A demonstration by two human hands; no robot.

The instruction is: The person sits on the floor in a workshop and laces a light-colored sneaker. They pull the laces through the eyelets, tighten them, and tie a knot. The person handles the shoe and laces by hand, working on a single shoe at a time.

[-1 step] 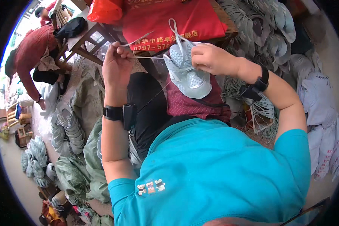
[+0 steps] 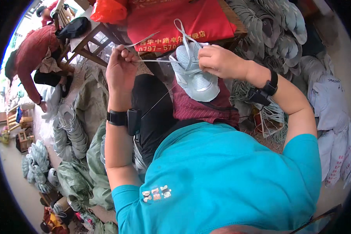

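A red sheet [image 2: 175,19] covers the wooden table [image 2: 238,29] at top centre; shoes [image 2: 279,31] heap upper right. Just below the table, the pale mesh shoe [image 2: 203,85] sits toe-down on maroon cloth [image 2: 195,107]. The left hand [image 2: 122,68] pinches its lace [image 2: 154,61] taut; the right hand [image 2: 220,60] curls at its side, grip unclear. Green sacks [image 2: 76,179] slump lower left, contents hidden.

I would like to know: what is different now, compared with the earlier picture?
Nothing clearly moved, and nothing was visibly taken hold of or let go. The left hand still holds the pale lace stretched toward the white shoe; the right hand stays closed at the shoe's opposite side. The bent-over co-worker looks unchanged.
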